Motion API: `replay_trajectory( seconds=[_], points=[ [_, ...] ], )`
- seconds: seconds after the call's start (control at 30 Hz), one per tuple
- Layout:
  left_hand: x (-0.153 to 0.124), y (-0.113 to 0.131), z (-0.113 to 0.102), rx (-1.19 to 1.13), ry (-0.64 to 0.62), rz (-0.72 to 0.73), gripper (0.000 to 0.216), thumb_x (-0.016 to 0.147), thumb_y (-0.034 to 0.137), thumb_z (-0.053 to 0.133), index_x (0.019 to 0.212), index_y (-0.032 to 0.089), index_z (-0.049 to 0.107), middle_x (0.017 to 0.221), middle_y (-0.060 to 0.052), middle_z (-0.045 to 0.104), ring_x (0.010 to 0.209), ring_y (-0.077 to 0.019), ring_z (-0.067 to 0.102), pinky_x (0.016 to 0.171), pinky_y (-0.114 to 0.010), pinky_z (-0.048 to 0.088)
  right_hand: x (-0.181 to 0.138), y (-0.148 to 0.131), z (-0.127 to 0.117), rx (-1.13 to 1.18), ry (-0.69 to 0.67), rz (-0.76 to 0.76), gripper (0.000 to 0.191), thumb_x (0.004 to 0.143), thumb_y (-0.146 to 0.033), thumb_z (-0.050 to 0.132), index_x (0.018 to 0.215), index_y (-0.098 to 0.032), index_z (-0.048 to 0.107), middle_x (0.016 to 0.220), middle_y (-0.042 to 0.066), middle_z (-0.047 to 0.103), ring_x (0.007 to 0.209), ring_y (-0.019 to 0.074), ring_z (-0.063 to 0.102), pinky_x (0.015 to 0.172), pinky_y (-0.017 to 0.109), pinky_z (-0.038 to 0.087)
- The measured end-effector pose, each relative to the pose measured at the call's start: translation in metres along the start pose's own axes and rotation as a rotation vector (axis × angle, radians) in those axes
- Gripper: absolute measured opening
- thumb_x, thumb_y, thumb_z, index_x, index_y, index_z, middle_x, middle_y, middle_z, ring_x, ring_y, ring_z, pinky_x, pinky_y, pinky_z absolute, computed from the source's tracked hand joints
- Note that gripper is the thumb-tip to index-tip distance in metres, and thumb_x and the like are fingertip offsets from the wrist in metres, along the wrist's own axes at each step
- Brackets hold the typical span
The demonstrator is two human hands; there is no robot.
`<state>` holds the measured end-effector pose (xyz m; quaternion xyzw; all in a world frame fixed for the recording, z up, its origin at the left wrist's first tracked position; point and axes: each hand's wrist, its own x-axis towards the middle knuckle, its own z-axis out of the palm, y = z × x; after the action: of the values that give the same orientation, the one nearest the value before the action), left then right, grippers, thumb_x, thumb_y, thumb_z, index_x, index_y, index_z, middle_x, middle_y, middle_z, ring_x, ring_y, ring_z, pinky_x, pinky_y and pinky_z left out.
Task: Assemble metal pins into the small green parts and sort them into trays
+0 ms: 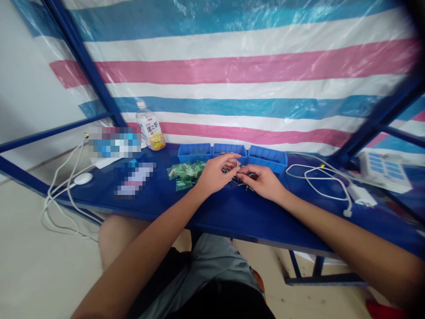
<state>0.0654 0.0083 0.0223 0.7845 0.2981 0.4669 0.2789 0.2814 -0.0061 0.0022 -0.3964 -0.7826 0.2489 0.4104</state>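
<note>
My left hand (217, 173) and my right hand (263, 180) meet over the desk, with thumbs and fingertips pinched close together. Something thin and metallic shows at the fingertips, too small to name. Under and around the fingers lies a pile of small, slim metal pieces (246, 186), partly hidden by both hands. Just left of my left hand is a heap of small green clear plastic packets (186, 173). Behind the hands stand three blue bins in a row: a left bin (194, 156), a middle bin (241, 155) partly covered by my left hand, and a right bin (274, 164).
A drink bottle (151, 126) stands at the back left of the blue desk (212, 217). A white mouse (83, 178) lies near the left edge beside blurred items. On the right are a white cable (310, 179), a charger (361, 196) and a power strip (387, 170).
</note>
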Motion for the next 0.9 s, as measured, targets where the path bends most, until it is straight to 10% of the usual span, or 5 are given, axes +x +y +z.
replay_trajectory(
  seconds=[0.43, 0.9],
  points=[
    [0.0008, 0.0037, -0.0048, 0.146, -0.01, 0.01, 0.025, 0.099, 0.036, 0.067, 0.118, 0.022, 0.076, 0.122, -0.008, 0.075, 0.114, -0.0227, 0.071, 0.102, -0.038, 0.057, 0.0018, -0.0044, -0.0009, 0.382, -0.09, 0.184, 0.041, 0.1, -0.059, 0.058, 0.097, -0.021, 0.071, 0.08, 0.002, 0.069, 0.055, 0.0112, 0.051, 0.051, 0.025, 0.041],
    [0.0026, -0.0043, -0.0072, -0.029, -0.125, -0.06, 0.019, 0.093, 0.037, 0.076, 0.106, 0.026, 0.083, 0.123, -0.008, 0.073, 0.097, -0.0189, 0.072, 0.082, -0.032, 0.059, 0.0005, -0.0021, -0.0001, 0.306, -0.072, 0.136, 0.035, 0.096, -0.054, 0.067, 0.106, -0.021, 0.069, 0.082, 0.002, 0.072, 0.059, 0.0129, 0.058, 0.055, 0.026, 0.044]
  ],
)
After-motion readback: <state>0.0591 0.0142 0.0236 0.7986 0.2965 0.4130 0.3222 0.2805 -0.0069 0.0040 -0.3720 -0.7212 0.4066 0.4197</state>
